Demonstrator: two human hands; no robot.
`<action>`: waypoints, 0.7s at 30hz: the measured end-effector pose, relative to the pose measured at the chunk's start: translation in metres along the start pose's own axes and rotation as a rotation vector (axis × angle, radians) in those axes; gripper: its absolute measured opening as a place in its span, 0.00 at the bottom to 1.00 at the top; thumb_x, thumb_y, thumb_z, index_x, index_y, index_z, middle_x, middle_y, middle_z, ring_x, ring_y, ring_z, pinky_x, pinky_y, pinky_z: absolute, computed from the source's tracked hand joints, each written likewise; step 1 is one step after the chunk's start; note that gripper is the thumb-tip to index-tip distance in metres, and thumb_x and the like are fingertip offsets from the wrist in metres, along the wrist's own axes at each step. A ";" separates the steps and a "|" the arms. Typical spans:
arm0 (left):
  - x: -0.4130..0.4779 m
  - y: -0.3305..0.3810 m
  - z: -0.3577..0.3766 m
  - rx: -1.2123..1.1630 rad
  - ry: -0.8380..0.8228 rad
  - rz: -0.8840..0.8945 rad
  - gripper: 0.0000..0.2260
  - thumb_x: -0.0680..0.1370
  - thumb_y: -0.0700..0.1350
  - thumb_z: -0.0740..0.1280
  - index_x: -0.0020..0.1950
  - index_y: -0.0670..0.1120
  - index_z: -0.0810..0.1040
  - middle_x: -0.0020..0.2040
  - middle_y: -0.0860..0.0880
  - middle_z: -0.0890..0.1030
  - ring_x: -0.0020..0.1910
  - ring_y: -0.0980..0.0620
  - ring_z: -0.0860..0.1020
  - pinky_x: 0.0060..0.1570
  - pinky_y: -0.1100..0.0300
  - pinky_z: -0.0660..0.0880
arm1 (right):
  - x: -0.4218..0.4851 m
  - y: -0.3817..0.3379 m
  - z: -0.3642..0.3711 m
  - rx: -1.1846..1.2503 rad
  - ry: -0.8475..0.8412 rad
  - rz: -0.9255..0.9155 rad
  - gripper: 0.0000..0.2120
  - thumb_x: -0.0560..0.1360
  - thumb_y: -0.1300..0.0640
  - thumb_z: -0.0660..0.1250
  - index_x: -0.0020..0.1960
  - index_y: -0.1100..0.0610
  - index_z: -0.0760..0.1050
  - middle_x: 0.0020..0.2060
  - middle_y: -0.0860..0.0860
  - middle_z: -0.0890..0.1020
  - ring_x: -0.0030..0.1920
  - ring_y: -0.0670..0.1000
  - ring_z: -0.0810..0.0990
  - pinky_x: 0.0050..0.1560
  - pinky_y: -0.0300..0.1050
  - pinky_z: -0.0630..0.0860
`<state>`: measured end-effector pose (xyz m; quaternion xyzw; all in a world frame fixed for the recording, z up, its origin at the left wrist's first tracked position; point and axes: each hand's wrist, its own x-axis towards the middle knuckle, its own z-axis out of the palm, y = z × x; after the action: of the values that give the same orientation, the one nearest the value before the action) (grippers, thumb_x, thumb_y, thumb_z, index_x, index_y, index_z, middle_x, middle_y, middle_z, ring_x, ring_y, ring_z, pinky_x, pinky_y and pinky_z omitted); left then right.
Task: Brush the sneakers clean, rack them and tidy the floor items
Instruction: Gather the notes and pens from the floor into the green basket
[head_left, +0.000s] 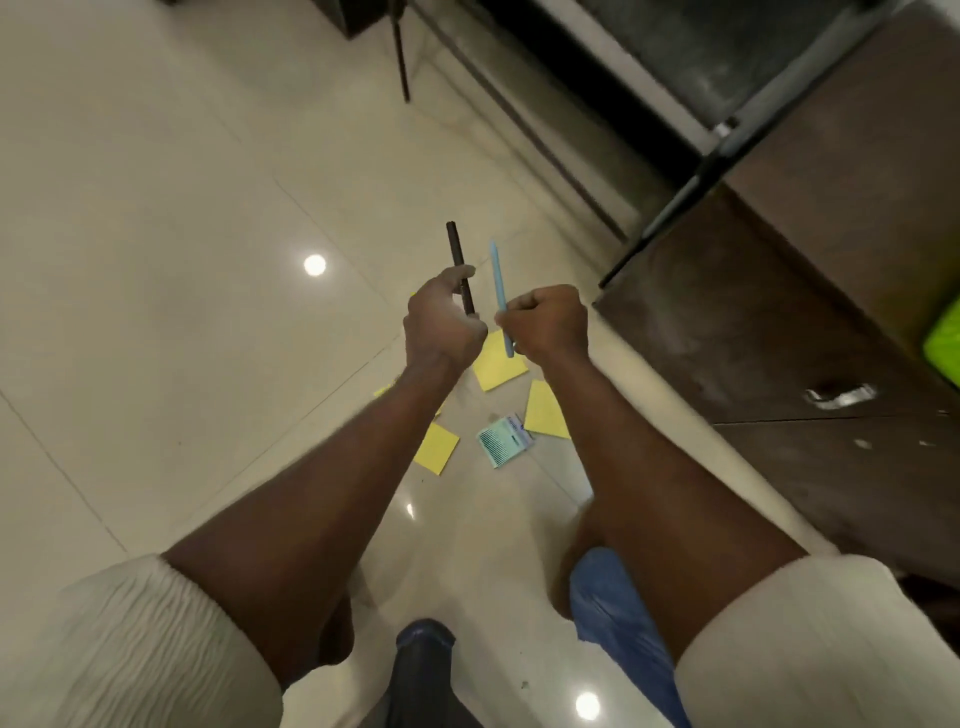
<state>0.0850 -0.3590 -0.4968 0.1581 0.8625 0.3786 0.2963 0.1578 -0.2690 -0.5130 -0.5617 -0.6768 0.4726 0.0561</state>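
The left forearm reaches out from a rolled white sleeve (130, 639) at the bottom left corner, angled up and to the right over the pale tiled floor (156, 234). The left hand (441, 322) is raised with its back to the camera. Its fingers are curled round the lower end of a dark pen (460, 265), which stands nearly upright and leans slightly left. Just beside it, a blue pen (500, 296) also stands nearly upright. The two pens are close but apart. The right hand (545, 325) grips the blue pen low on its barrel in a closed fist, knuckles up, and the pen's bottom end pokes out below the fist. The right forearm runs back down to another rolled white sleeve (805, 639), above a bent knee in blue cloth (608, 597).

On the floor below the hands lie loose yellow notes: one (436, 448) near the left forearm, one (498, 366) under the two hands and one (545, 413) against the right forearm. A small teal packet (505, 439) lies flat between the first and third notes. A dark wooden cabinet (779, 312) stands to the right.
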 end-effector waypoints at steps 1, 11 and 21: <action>-0.007 0.015 0.000 0.010 -0.010 0.038 0.26 0.73 0.32 0.68 0.69 0.50 0.77 0.64 0.49 0.80 0.60 0.47 0.79 0.49 0.64 0.69 | -0.006 -0.004 -0.012 0.025 0.009 -0.002 0.09 0.65 0.62 0.74 0.28 0.53 0.78 0.29 0.53 0.82 0.36 0.56 0.84 0.42 0.55 0.82; -0.099 0.173 0.036 0.049 -0.191 0.364 0.25 0.67 0.41 0.67 0.63 0.54 0.80 0.59 0.48 0.82 0.57 0.45 0.81 0.59 0.52 0.77 | -0.066 -0.025 -0.185 0.173 0.294 -0.064 0.05 0.65 0.63 0.73 0.31 0.58 0.82 0.29 0.53 0.83 0.32 0.51 0.82 0.37 0.53 0.82; -0.159 0.293 0.126 0.122 -0.372 0.627 0.31 0.67 0.46 0.73 0.71 0.48 0.77 0.67 0.46 0.79 0.67 0.49 0.76 0.63 0.65 0.70 | -0.079 0.015 -0.336 0.295 0.611 -0.019 0.10 0.59 0.60 0.69 0.21 0.52 0.74 0.27 0.56 0.82 0.33 0.56 0.84 0.36 0.59 0.82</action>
<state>0.3013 -0.1731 -0.2834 0.4980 0.7246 0.3636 0.3078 0.4011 -0.1403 -0.3044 -0.6566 -0.5585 0.3747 0.3413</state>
